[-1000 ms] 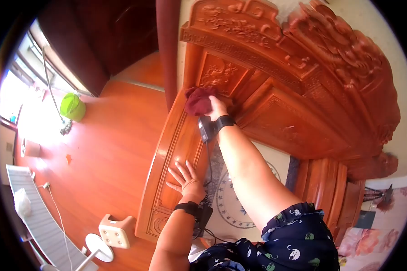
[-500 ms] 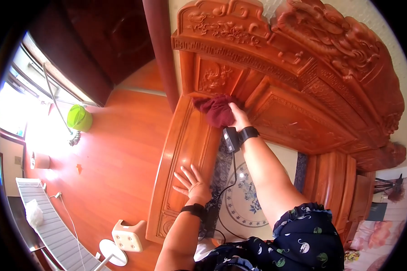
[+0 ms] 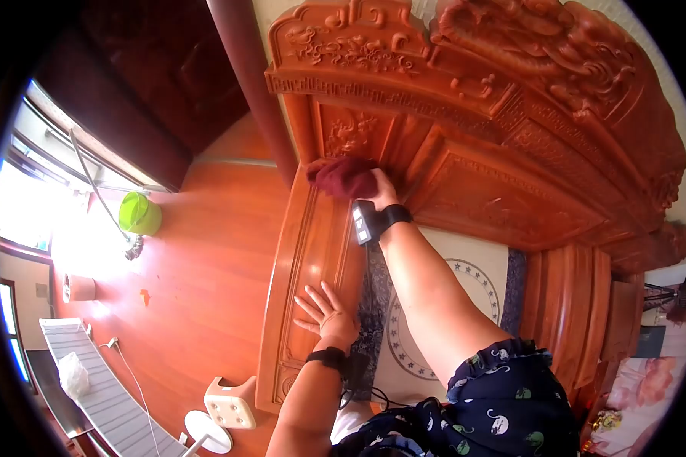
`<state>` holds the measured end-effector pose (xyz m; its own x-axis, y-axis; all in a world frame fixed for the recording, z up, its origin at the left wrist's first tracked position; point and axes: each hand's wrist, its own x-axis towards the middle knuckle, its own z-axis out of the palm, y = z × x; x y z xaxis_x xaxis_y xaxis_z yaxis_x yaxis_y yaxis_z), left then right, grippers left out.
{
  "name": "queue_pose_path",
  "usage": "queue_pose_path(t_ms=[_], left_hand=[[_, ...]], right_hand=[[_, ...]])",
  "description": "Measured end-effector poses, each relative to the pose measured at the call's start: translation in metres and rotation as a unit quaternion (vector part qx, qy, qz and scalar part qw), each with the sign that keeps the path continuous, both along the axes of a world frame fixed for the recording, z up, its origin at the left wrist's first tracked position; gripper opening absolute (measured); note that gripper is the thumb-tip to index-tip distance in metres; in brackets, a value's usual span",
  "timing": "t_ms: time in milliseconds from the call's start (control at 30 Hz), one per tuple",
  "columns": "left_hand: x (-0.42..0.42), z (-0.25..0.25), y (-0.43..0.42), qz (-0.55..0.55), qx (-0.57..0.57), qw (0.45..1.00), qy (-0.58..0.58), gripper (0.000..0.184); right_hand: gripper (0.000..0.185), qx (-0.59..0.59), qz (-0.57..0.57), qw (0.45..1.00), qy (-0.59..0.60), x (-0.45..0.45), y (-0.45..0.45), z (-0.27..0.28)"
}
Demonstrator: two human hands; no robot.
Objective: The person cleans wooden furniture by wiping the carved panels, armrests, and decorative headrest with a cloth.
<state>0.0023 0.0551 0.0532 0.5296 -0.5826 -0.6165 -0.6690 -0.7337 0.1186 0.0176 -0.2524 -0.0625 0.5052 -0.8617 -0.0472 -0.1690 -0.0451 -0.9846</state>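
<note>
My right hand (image 3: 383, 190) grips a dark red cloth (image 3: 344, 177), bunched up against the back end of the wooden armrest (image 3: 312, 251), where it meets the carved backrest (image 3: 503, 183). Part of the fingers is hidden by the cloth. Lower on the same armrest, my left hand (image 3: 330, 316) lies flat with its fingers spread and holds nothing. Both wrists wear black straps, and a small box device (image 3: 364, 222) with a cable sits at the right wrist. Below my arms lies the seat cushion (image 3: 453, 278) with a round patterned design.
On the wooden floor to the left stand a green bucket (image 3: 140, 214) beside a mop, a small pot (image 3: 78, 288), and a cream stool (image 3: 231, 402). A long grey slatted bench (image 3: 110, 381) carries a white plastic bag (image 3: 73, 375). The other armrest (image 3: 564, 305) is at the right.
My right hand and the cloth have shifted slightly left, toward the armrest's outer back corner. My left hand stays on the armrest. The whole view has turned a little.
</note>
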Motion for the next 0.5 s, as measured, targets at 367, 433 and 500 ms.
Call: queue_pose_path(t_ms=[367, 433, 500], left_hand=[[0.001, -0.015, 0.001, 0.012, -0.008, 1.0, -0.001, 0.118], [0.001, -0.016, 0.002, 0.015, -0.012, 1.0, 0.002, 0.118], [0.001, -0.013, 0.0, 0.013, 0.012, 1.0, -0.001, 0.118]], right_hand=[[0.045, 0.407, -0.099, 0.876, -0.239, -0.077, 0.067, 0.102], [0.049, 0.434, -0.058, 0.872, -0.22, -0.09, 0.082, 0.129], [0.051, 0.447, -0.075, 0.875, -0.17, -0.085, 0.104, 0.179]])
